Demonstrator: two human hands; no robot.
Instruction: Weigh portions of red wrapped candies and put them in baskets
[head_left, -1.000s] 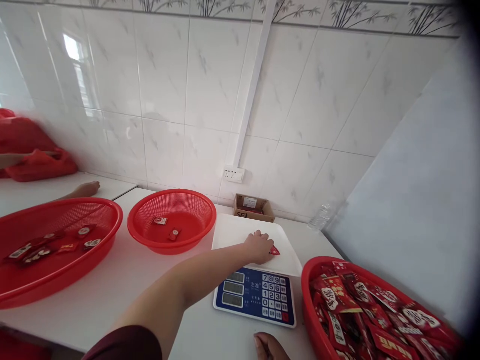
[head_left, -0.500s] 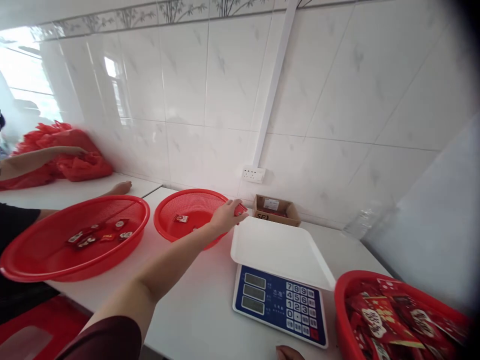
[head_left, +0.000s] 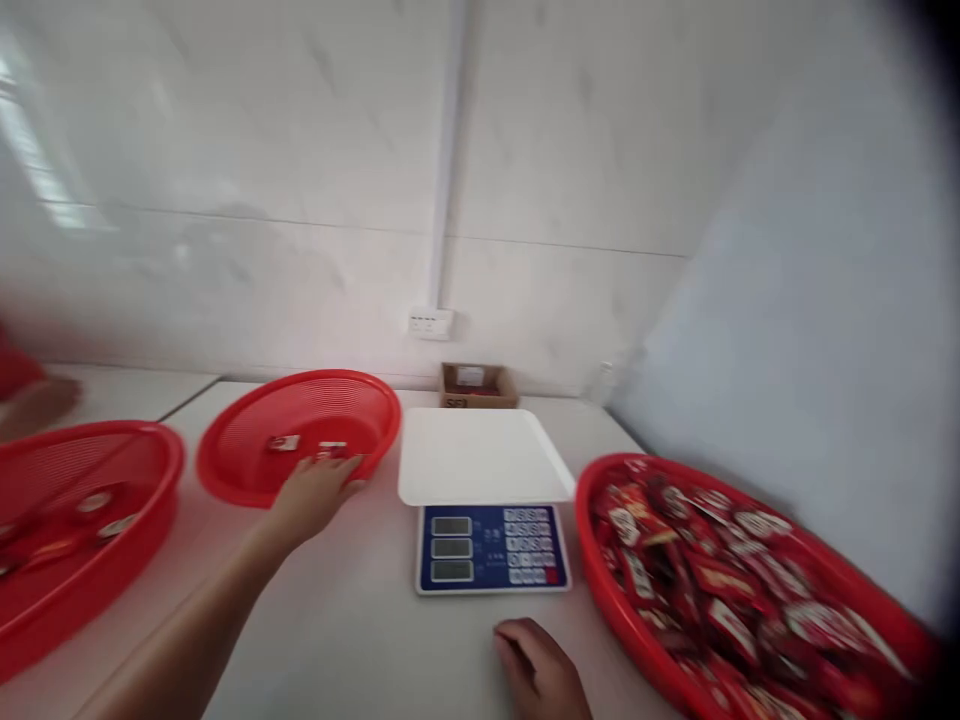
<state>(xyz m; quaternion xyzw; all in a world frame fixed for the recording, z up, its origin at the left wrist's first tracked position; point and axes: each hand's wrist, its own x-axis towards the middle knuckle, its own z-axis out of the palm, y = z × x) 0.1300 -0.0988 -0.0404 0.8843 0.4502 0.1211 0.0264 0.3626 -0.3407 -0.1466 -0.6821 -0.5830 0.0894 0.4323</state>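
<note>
My left hand (head_left: 319, 495) reaches over the near rim of a round red mesh basket (head_left: 240, 480), fingers stretched out and a little blurred, with no packet visible in its grasp. Just beyond the fingertips a small red-and-white packet (head_left: 330, 450) lies in the basket. Another small packet (head_left: 283, 443) is to its left. Resting on the white table, my right hand (head_left: 541, 672) is loosely curled with nothing showing in it. It is just below a digital scale (head_left: 491, 550) with a white tray (head_left: 480, 455).
At right, a red basket (head_left: 600, 590) is heaped with red snack packets (head_left: 720, 575). Another red basket (head_left: 161, 500) at left holds several packets. A small cardboard box (head_left: 478, 385) stands against the tiled wall behind the scale. A co-worker's blurred hand (head_left: 45, 405) is at far left.
My view has turned right and down. My left hand has moved from beside the scale tray to over the basket, and the red packet it held no longer shows in it. More of my right hand shows.
</note>
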